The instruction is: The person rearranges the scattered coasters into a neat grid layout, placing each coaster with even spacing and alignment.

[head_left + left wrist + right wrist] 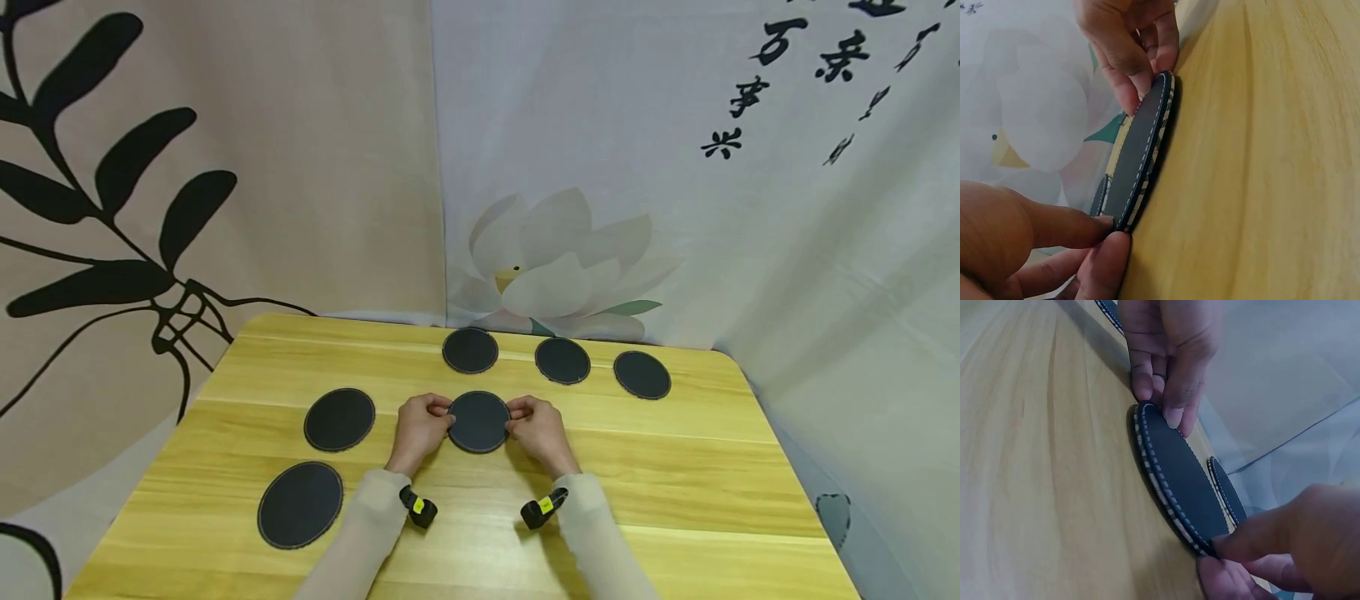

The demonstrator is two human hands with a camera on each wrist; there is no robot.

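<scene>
A round black coaster with white stitching round its rim is held level between both hands, close over the wooden table. My left hand pinches its left edge between thumb and fingers. On the opposite edge, my right hand grips it the same way. From the left wrist view, the coaster shows a light-and-dark patterned side and a dark shadow beneath. The right wrist view also has both thumbs on the upper face of the coaster.
Behind the hands lie three more black coasters, a left one, a middle one and a right one. Two others, one farther and one nearer, rest at the left. A printed curtain hangs along the table's back edge.
</scene>
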